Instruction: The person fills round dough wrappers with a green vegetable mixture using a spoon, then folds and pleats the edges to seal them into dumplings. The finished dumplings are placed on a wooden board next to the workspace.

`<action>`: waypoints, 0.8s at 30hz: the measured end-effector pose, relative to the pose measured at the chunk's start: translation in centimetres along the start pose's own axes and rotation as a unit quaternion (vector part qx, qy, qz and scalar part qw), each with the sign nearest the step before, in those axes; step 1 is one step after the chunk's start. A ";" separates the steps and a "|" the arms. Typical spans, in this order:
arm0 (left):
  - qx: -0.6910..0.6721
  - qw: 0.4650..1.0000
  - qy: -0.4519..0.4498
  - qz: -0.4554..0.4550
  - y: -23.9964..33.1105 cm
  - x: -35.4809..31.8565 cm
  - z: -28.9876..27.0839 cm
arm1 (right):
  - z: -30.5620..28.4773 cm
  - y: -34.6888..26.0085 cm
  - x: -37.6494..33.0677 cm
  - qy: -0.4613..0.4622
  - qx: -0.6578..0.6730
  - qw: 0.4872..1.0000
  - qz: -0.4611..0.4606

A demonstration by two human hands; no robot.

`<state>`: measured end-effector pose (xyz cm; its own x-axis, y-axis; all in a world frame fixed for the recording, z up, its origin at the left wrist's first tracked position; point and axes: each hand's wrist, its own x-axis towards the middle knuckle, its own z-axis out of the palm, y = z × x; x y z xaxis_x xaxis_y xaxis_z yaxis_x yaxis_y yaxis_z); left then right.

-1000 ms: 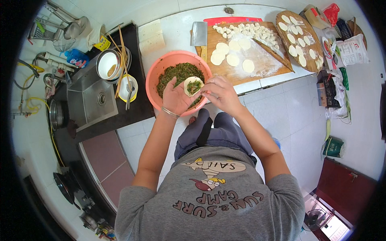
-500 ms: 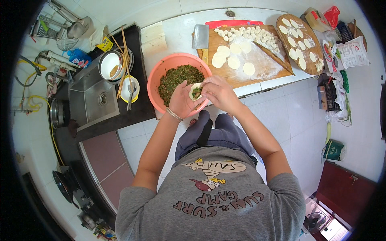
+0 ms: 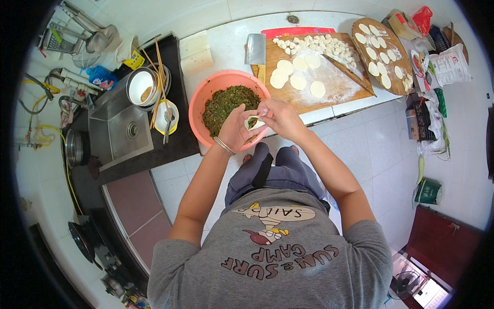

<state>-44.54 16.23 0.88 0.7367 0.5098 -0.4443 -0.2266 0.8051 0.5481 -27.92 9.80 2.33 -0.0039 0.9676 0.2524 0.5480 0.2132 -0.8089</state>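
Observation:
My left hand (image 3: pixel 235 127) and my right hand (image 3: pixel 277 116) meet over the near rim of a pink bowl (image 3: pixel 201 97) of chopped green filling (image 3: pixel 226 103). Between the fingers of both hands sits a small round dumpling wrapper (image 3: pixel 253 122) with green filling in it, its edges pinched together. A thin bangle rings my left wrist. Behind the bowl lies a wooden board (image 3: pixel 334 85) dusted with flour, carrying flat round wrappers (image 3: pixel 293 72) and a row of small dough pieces (image 3: pixel 319 45).
A cleaver (image 3: pixel 256 50) rests at the board's left end. A round wooden tray (image 3: pixel 382 56) of folded dumplings lies at the right. Left of the bowl are a dark counter with a steel sink (image 3: pixel 119 130), bowls and chopsticks (image 3: pixel 154 87). Bags and packets crowd the far right.
The wrapper lay open in my left palm over the bowl; both hands have drawn back to the bowl's near rim and folded it partly closed.

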 end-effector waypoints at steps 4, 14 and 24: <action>0.004 1.000 0.011 0.024 -0.1 0.3 0.4 | -0.5 0.1 0.2 0.014 -0.023 0.999 0.023; -0.126 0.988 -0.092 -0.010 0.8 0.6 0.3 | -2.2 2.5 -2.4 0.094 0.242 0.949 0.177; -0.100 0.991 -0.085 -0.012 0.6 0.9 0.7 | -0.7 2.7 -2.9 0.098 0.282 0.935 0.189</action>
<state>-43.59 16.93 1.28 0.8357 0.4456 -0.3208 -0.3176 0.8689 0.3796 -25.83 7.46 -0.23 0.2838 0.9570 -0.0603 -0.0502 -0.0480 -0.9976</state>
